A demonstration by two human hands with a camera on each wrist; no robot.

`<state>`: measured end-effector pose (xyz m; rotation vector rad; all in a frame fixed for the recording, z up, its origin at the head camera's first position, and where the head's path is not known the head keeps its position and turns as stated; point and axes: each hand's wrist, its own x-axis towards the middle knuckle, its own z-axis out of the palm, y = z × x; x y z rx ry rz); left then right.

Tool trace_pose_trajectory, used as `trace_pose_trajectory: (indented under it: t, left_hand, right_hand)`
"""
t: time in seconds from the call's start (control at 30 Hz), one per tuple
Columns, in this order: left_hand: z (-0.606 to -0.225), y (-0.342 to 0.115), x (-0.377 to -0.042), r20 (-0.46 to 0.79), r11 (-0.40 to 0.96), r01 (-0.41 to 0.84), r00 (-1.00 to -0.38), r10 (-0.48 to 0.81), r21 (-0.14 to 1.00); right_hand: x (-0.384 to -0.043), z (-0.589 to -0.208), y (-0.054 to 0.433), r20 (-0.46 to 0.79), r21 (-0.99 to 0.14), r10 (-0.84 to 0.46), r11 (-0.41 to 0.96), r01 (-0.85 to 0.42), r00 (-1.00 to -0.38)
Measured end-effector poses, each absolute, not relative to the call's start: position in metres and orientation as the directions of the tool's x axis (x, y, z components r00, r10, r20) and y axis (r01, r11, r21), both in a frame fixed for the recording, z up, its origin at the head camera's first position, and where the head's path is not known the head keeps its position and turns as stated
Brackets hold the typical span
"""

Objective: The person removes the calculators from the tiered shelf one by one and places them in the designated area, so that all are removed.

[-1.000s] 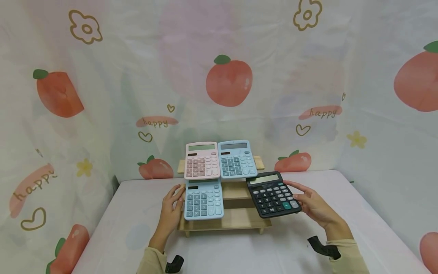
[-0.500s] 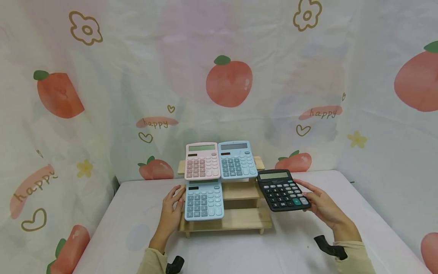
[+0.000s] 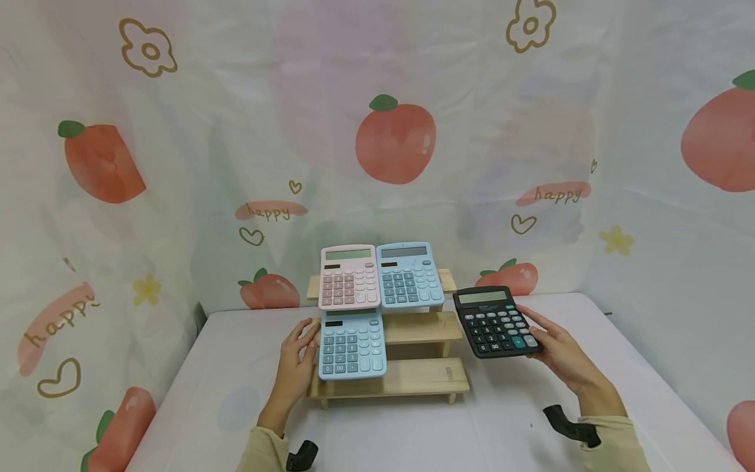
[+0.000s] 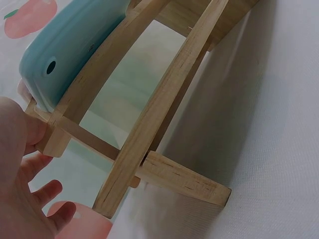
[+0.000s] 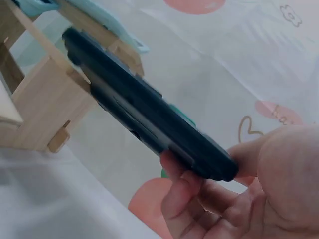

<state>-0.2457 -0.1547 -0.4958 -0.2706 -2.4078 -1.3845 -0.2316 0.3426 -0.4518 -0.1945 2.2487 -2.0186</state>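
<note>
My right hand (image 3: 566, 359) pinches a black calculator (image 3: 497, 322) by its right edge and holds it up beside the stand, keys facing up. In the right wrist view its fingers (image 5: 182, 194) lie under the calculator's near end. With thumb and fingertip my left hand (image 3: 295, 364) grips the left end of a plank on a three-tier wooden display stand (image 3: 413, 380); the other fingers are spread. A pink calculator (image 3: 349, 278) and a blue calculator (image 3: 409, 275) lean side by side on the top tier. Below the pink one stands a second blue calculator (image 3: 352, 345), its top partly hidden.
The stand rests on a table with a white cloth (image 3: 389, 439). Behind and at both sides hangs a pale backdrop (image 3: 460, 98) printed with fruit, hearts and flowers. Black straps (image 3: 569, 429) show at both wrists.
My right hand has carried the black calculator right and slightly up, off the stand's right side, and it has turned straighter. The left hand and other calculators stay put.
</note>
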Motion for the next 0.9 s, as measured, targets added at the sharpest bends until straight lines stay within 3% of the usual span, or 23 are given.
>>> trace_pose_trajectory:
  t: [0.23, 0.6, 0.9]
  left_hand:
    - [-0.496, -0.155, -0.247, 0.386, 0.497, 0.334, -0.922, -0.003, 0.801]
    - [-0.495, -0.154, -0.247, 0.402, 0.508, 0.348, -0.916, 0.005, 0.788]
    - [-0.495, -0.154, -0.246, 0.39, 0.511, 0.332, -0.921, -0.007, 0.793]
  right_hand:
    - [-0.236, -0.46, 0.339, 0.012, -0.981, -0.075, 0.195, -0.026, -0.997]
    - [-0.247, -0.484, 0.336, 0.023, -0.984, 0.029, 0.178, -0.017, -0.999]
    - [-0.256, -0.504, 0.334, -0.018, -0.997, 0.098, 0.069, 0.025, -0.995]
